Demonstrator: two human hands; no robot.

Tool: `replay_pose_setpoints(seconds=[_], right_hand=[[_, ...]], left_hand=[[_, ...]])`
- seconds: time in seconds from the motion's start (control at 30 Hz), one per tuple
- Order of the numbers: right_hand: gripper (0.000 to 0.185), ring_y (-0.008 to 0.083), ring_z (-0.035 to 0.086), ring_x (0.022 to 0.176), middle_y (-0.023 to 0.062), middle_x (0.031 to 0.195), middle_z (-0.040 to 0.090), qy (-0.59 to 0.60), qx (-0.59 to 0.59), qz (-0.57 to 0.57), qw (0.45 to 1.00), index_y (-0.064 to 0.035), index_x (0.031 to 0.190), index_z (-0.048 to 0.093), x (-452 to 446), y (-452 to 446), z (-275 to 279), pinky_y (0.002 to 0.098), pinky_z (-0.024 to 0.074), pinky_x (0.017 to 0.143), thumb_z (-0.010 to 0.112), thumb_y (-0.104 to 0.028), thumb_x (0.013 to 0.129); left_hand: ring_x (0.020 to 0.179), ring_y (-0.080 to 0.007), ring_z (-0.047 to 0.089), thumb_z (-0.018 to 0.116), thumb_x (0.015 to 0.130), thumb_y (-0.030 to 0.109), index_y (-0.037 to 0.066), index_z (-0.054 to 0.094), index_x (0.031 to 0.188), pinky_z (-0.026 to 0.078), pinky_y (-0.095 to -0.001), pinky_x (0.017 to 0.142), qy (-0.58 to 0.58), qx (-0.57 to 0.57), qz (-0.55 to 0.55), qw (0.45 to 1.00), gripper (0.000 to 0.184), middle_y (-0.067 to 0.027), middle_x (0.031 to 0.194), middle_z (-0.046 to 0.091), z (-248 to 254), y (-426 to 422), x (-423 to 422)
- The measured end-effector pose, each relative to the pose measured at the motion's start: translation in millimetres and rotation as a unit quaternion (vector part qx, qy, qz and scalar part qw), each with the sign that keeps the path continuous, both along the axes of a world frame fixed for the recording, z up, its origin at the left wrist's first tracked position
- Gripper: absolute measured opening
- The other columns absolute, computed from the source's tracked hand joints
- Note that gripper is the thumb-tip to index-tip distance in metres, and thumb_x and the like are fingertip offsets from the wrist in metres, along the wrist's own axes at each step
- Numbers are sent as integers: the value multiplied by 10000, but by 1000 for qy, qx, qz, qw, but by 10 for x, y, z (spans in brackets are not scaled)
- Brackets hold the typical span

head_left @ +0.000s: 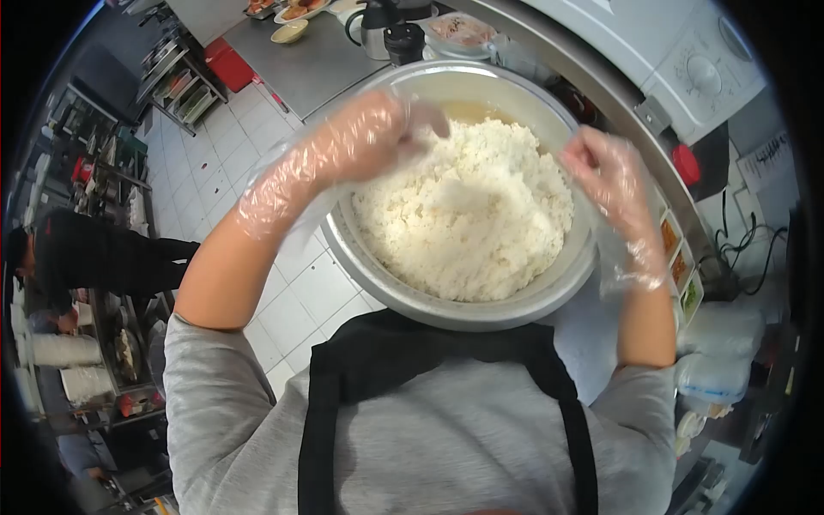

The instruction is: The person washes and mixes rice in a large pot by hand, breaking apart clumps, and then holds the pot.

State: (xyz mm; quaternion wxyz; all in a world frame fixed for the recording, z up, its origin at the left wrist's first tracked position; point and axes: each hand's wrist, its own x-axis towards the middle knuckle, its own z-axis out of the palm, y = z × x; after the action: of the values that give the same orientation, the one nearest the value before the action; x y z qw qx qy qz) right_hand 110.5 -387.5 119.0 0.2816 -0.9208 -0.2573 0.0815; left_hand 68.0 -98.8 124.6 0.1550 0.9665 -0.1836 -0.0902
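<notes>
A large metal bowl in front of my chest holds a heap of cooked white rice. Some pale yellowish liquid shows at the bowl's far side, behind the heap. Above the bowl's left rim is my left hand in a clear plastic glove, its fingers bent toward the rice and smeared by motion. My right hand, gloved the same way, is at the right rim with its fingers curled closed; whatever they may hold is hidden. A blurred whitish patch lies over the middle of the rice.
Behind the bowl stand a steel jug and a plastic-covered container. Trays of coloured ingredients and stacked clear containers sit at right. Another person works at left, beyond the tiled floor.
</notes>
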Motion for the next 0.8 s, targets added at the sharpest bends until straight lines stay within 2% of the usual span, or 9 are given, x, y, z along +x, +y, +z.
replay_pose_setpoints(seconds=[0.03, 0.07, 0.1, 0.2, 0.27, 0.3, 0.4, 0.6, 0.8], right_hand=[[232, 215, 593, 991, 160, 1085, 616, -76, -3, -11, 997, -28, 982, 660, 21, -104, -109, 336, 470, 839, 661, -182, 808], [237, 204, 594, 954, 158, 1060, 616, -158, 27, 43, 986, -23, 992, 653, 54, -245, -296, 329, 475, 815, 659, -175, 809], [243, 193, 595, 918, 156, 1035, 616, -238, 61, 95, 965, -19, 1001, 647, 89, -375, -492, 323, 479, 792, 658, -168, 810], [365, 202, 584, 995, 149, 1147, 601, -289, 150, -154, 933, -11, 1136, 588, 187, -705, -1055, 336, 462, 857, 664, -178, 820], [577, 255, 545, 1116, 159, 1268, 538, -36, 280, -369, 886, 4, 1298, 461, 57, -632, -1122, 358, 432, 936, 692, -199, 810], [658, 260, 536, 1127, 170, 1286, 511, 54, 379, -394, 836, 11, 1346, 394, 237, -905, -1618, 358, 432, 939, 701, -199, 803], [802, 276, 513, 1150, 201, 1287, 480, 180, 542, -409, 711, 8, 1433, 259, 1, -748, -1573, 357, 430, 947, 704, -172, 790], [805, 295, 511, 1142, 207, 1306, 461, 203, 571, -405, 685, -3, 1457, 183, -248, -636, -1631, 378, 425, 958, 639, -91, 800], [562, 245, 608, 916, 169, 1093, 580, 236, 601, -260, 718, 20, 1278, 415, -265, -619, -1486, 340, 490, 846, 538, 9, 730]], left_hand=[[1105, -263, 584, 764, 721, 191, 178, 458, 1354, 437, -400, 1015, -34, -32, -32, 998, 702, -124, 1184, 619, -219, 160, 32], [1127, -285, 572, 760, 725, 197, 192, 458, 1356, 430, -392, 1024, -235, 75, -145, 958, 700, -81, 1226, 602, -478, 344, 107], [1138, -293, 564, 743, 741, 212, 175, 460, 1349, 424, -395, 1025, -268, 75, -87, 957, 672, -85, 1250, 585, -572, 478, 197], [1164, -317, 544, 702, 780, 242, 135, 452, 1344, 407, -405, 1025, -242, 13, 142, 960, 627, -116, 1278, 561, -719, 846, 522], [1174, -331, 534, 690, 793, 242, 128, 426, 1364, 399, -414, 1023, -53, -121, 346, 929, 639, -162, 1240, 580, -863, 978, 777], [1168, -328, 538, 684, 797, 255, 109, 436, 1349, 402, -410, 1011, -49, -115, 341, 932, 623, -176, 1231, 581, -964, 987, 834], [1143, -316, 553, 676, 800, 277, 61, 460, 1311, 413, -398, 977, -29, -144, 315, 938, 596, -203, 1203, 586, -1276, 1109, 915], [1060, -279, 591, 685, 791, 262, 28, 507, 1258, 440, -371, 915, 4, -202, 300, 932, 551, -200, 1142, 610, -1402, 1265, 1005], [950, -269, 627, 694, 780, 295, 19, 631, 1059, 476, -377, 832, -2, -237, 405, 883, 397, -167, 1012, 657, -1556, 1220, 780]])
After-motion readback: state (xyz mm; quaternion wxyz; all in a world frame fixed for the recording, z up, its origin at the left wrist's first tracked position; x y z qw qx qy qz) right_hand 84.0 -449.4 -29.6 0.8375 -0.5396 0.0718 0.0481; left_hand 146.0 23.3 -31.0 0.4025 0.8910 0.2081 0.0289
